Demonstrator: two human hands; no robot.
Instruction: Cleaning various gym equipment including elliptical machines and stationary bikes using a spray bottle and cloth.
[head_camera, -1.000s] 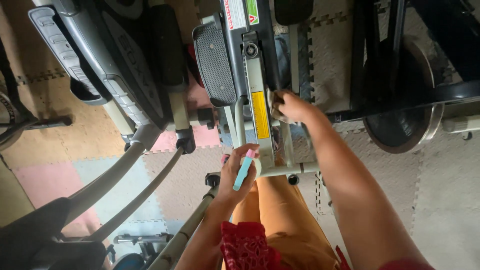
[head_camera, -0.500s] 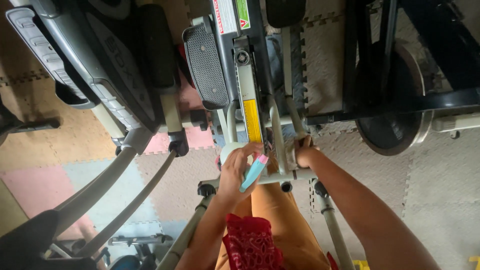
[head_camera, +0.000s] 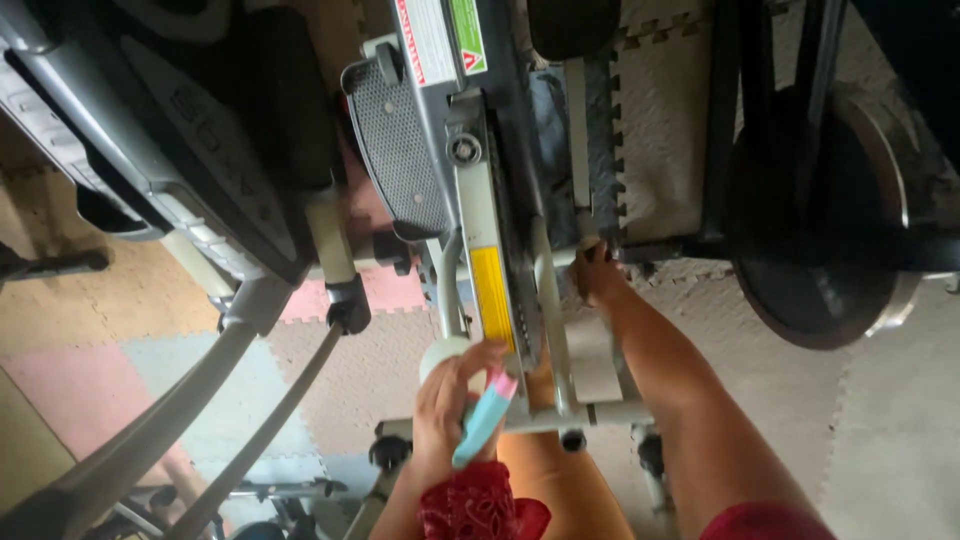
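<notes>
A head-worn camera looks down at two bare arms reaching into grey exercise machines standing on a floor of interlocking foam mats (head_camera: 160, 360) in tan, pink and pale blue.

At far left, a dark grey machine housing (head_camera: 180, 150) slants across the view, with curved grey tubes running down toward the lower left corner.

Left of centre, the left hand (head_camera: 452, 405) is closed in a pinch around a slim pale blue tool with a pink tip (head_camera: 483, 418). The tool's long axis tilts up and to the right, pink end uppermost, toward a pale grey upright metal post carrying a yellow label (head_camera: 492, 290). The tool lies just beside the post's lower end, near a white round end cap (head_camera: 440, 355). A red patterned cloth (head_camera: 478, 505) wraps the wrist.

Above, a grey perforated foot pedal (head_camera: 395, 145) sits against the post.

Right of centre, the right hand (head_camera: 598, 275) reaches farther up and is curled around a thin pale frame bar (head_camera: 580, 190); its fingers are partly hidden. The left hand is the nearer to the tool.

At far right hangs a large black round weight plate (head_camera: 820, 230), well apart from both hands, with open mat below it.
</notes>
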